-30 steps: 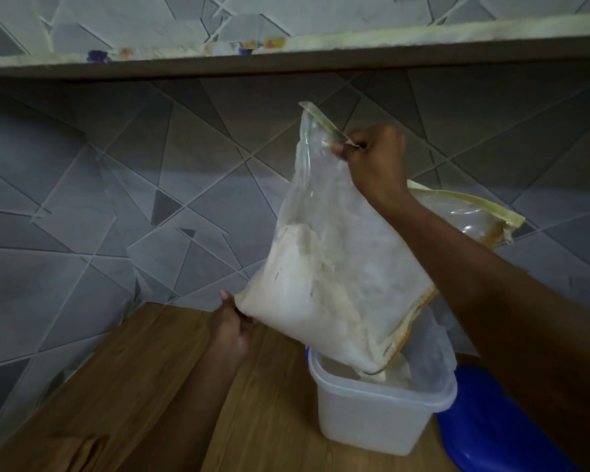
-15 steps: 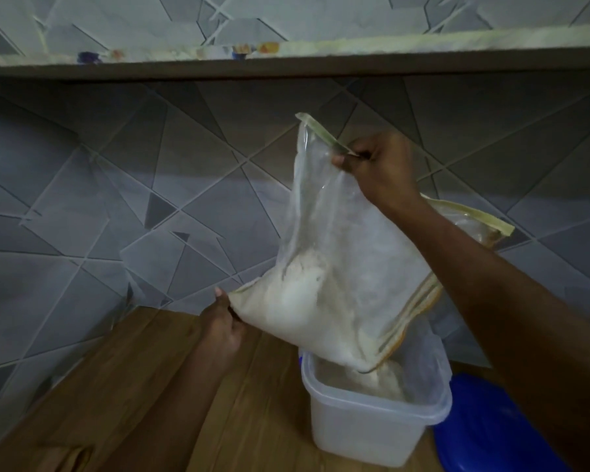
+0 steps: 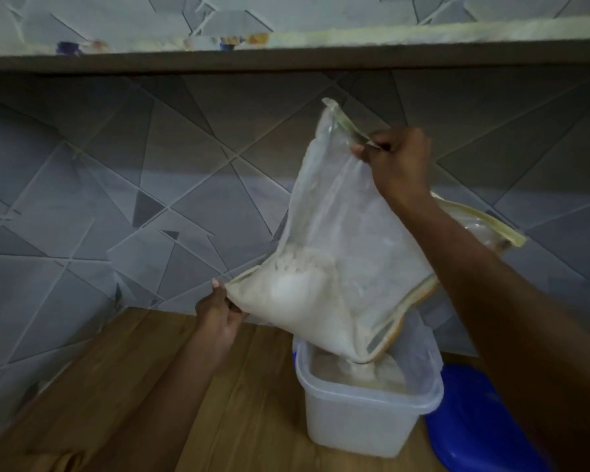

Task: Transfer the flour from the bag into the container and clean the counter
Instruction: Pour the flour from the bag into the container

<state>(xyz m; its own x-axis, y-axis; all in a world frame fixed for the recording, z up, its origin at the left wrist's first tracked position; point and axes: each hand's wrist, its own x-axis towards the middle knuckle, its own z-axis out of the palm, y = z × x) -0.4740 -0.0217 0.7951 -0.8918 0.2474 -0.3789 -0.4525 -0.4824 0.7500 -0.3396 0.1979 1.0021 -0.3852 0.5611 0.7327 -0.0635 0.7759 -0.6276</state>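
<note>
Counted at a kitchen tabletop (image 3: pixel 123 386): 2 hands, left hand (image 3: pixel 217 315) and right hand (image 3: pixel 397 165), both gripping 1 clear plastic bag (image 3: pixel 341 240) w/ 1 load of flour (image 3: pixel 286 298). Below, 1 translucent container (image 3: pixel 361 427); beside it, 1 blue lid (image 3: pixel 474 424). Overhead, 1 shelf (image 3: pixel 286 56). Behind, 1 tiled wall (image 3: pixel 116 199).

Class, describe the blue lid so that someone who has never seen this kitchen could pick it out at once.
Start at the wooden counter below the grey tiled wall. Near its right end stands a translucent white container catching flour from the tilted bag. The blue lid lies flat just right of it, the only vivid blue thing down there.
</note>
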